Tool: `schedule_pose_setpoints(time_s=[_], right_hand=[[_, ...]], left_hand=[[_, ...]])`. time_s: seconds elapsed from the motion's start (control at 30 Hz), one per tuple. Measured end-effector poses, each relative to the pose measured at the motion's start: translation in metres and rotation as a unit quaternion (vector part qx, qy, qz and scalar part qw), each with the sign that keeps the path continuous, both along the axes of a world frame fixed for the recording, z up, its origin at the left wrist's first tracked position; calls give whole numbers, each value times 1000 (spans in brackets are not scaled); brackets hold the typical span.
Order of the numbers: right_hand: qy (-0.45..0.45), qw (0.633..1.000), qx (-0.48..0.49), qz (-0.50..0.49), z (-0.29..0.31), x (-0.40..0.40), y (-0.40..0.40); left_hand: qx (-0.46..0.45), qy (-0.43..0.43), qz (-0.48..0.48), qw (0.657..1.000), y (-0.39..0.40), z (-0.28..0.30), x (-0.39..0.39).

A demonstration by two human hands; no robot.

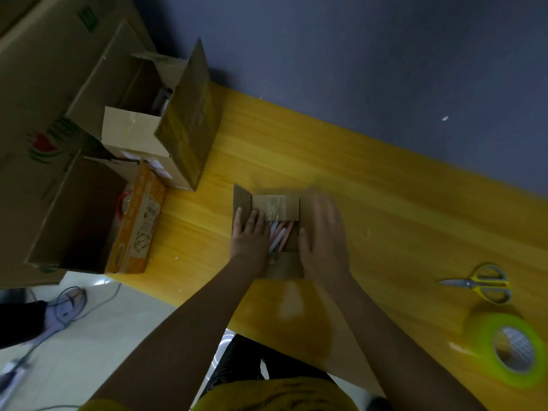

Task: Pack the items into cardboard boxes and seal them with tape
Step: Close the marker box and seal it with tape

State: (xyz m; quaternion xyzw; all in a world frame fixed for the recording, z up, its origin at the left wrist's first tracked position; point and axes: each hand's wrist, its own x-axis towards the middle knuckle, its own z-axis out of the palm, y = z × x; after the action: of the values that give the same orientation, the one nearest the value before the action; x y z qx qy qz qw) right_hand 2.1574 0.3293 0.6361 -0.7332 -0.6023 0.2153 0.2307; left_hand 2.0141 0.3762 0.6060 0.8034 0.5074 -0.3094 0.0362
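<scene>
A small cardboard box (274, 204) lies on the yellow table (370, 185), its far flap folded over with old clear tape on it. Several pastel pen-like sticks (280, 234) show through the gap in its top. My left hand (249, 238) presses flat on the box's left flap with straight fingers. My right hand (324, 235), blurred, lies flat over the right flap. A roll of yellow-green tape (510, 348) sits at the table's right front. Yellow-handled scissors (480, 284) lie just beyond it.
Several bigger open cardboard boxes stand at the table's left end: one tall one (166, 123) and an orange-sided one (139, 221) holding a red-rimmed thing. Cables (68, 304) trail on the pale floor at lower left.
</scene>
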Motion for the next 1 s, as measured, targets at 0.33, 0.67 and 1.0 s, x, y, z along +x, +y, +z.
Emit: schedule_pose_setpoints(time_s=[0.33, 0.67, 1.0], right_hand=[[-98, 970, -126, 182, -58, -19, -29], [-1, 974, -168, 150, -58, -19, -28], [90, 986, -132, 44, -52, -41, -16]], left_hand=[[71, -74, -16, 995, -5, 10, -9], [-71, -577, 490, 650, -27, 18, -38], [-78, -378, 187, 903, -16, -28, -42]])
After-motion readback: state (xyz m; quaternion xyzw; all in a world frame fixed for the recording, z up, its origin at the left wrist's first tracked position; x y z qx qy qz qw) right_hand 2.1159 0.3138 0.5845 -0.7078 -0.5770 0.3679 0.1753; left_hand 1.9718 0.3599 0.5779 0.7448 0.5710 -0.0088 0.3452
